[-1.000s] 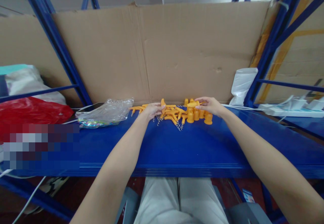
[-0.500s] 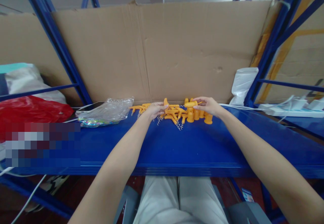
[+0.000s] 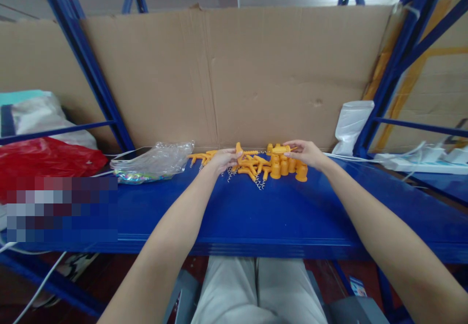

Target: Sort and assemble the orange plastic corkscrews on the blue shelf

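An orange T-handled corkscrew [image 3: 250,152] is pinched by its handle in the fingers [image 3: 234,154] of the left hand [image 3: 224,160], just right of the frame's centre; its spiral is pointed rightward. An orange plastic sleeve [image 3: 278,150] is gripped, lying on its side, by the fingertips of the right hand [image 3: 306,153]. The spiral's tip is held close to the sleeve's left end; whether it is touched or entered cannot be told.

The step in hand is judged to be the lining-up of screw and sleeve. For the next move, both pieces would need to be held on one axis, with the tip guided squarely to the opening.

Below the left fingers, loose orange corkscrews [image 3: 247,170] are heaped, spirals towards the lower edge. Under the right hand, more orange sleeves [image 3: 284,166] are stood upright on the blue surface [image 3: 256,216]. Farther out, a clear plastic bag [image 3: 166,158] is seen at left centre, a white pouch [image 3: 353,124] at right, and a cardboard panel [image 3: 278,75] across the upper frame.
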Motion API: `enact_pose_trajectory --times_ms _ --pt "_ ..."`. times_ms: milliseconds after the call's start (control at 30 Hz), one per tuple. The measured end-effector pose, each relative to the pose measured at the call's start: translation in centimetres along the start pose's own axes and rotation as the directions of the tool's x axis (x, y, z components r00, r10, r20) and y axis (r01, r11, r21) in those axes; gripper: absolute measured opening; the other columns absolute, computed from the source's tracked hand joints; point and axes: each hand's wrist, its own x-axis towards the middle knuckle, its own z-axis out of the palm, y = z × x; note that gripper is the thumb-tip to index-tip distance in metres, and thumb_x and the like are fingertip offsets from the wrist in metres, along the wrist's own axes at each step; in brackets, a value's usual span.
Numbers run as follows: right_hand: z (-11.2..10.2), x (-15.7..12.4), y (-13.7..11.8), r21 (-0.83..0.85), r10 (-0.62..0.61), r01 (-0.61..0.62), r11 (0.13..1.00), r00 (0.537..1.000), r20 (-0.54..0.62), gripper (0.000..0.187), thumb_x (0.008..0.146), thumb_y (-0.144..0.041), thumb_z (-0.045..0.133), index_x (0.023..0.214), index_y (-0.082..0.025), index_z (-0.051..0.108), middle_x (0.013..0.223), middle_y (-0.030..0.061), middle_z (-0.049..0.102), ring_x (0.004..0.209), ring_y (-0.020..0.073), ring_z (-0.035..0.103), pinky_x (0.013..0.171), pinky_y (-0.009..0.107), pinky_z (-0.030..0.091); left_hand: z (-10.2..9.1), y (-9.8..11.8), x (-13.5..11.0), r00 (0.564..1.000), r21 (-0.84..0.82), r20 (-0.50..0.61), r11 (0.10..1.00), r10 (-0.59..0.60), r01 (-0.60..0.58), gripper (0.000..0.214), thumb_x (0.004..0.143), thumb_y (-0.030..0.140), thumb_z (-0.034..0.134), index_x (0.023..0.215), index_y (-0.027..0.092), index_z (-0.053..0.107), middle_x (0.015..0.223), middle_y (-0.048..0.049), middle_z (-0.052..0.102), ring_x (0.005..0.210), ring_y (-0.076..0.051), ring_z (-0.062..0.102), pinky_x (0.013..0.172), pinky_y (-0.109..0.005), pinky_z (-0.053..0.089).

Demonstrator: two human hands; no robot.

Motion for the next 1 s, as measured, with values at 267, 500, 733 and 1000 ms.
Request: enact_pose_trajectory --times_ms 267,500,733,1000 --pt "0.5 0.0 -0.8 -0.055 -0.04 0.042 0.998 0.999 0.021 0.04 0.069 -0.032 0.076 0.106 -0.016 0.071 0.097 0.0091 0.074 0.082 0.0203 0.069 0.078 0.035 0.058 0.9 0.2 -0.4 1.0 0.018 0.016 1.0 -0.022 0.022 0.008 0.078 0.002 0.067 0.075 0.009 0.07 0.072 -0.01 0.073 0.069 -0.015 0.07 0.077 -0.028 0.056" --pt "-0.4 -0.1 -0.3 -0.06 -0.019 0.018 0.998 1.0 -0.019 0.038 0.069 -0.029 0.075 0.104 -0.015 0.071 0.094 0.0092 0.074 0.078 0.0196 0.069 0.074 0.034 0.058 0.4 0.3 -0.3 1.0 -0.013 0.001 1.0 -0.024 0.024 0.01 0.08 0.0 0.064 0.079 0.008 0.07 0.07 -0.0086 0.072 0.069 -0.014 0.07 0.079 -0.029 0.057" --pt "0.0 -0.2 -0.7 -0.041 0.012 -0.012 0.999 1.0 0.006 0.038 0.069 -0.026 0.074 0.105 -0.014 0.071 0.093 0.009 0.074 0.079 0.0198 0.069 0.074 0.033 0.058 0.7 0.4 -0.4 1.0 -0.045 0.009 0.999 -0.021 0.022 0.012 0.079 -0.001 0.063 0.086 0.007 0.071 0.069 -0.0085 0.072 0.066 -0.013 0.069 0.076 -0.026 0.057" --pt "-0.5 -0.2 -0.1 -0.035 0.005 -0.005 0.999 1.0 0.004 0.039 0.069 -0.033 0.075 0.103 -0.016 0.071 0.092 0.008 0.074 0.075 0.019 0.068 0.067 0.031 0.057 0.6 0.3 -0.4 0.999 0.011 -0.003 0.999 -0.041 0.041 0.015 0.082 0.001 0.061 0.093 0.007 0.071 0.075 -0.0112 0.074 0.074 -0.017 0.072 0.08 -0.03 0.057"
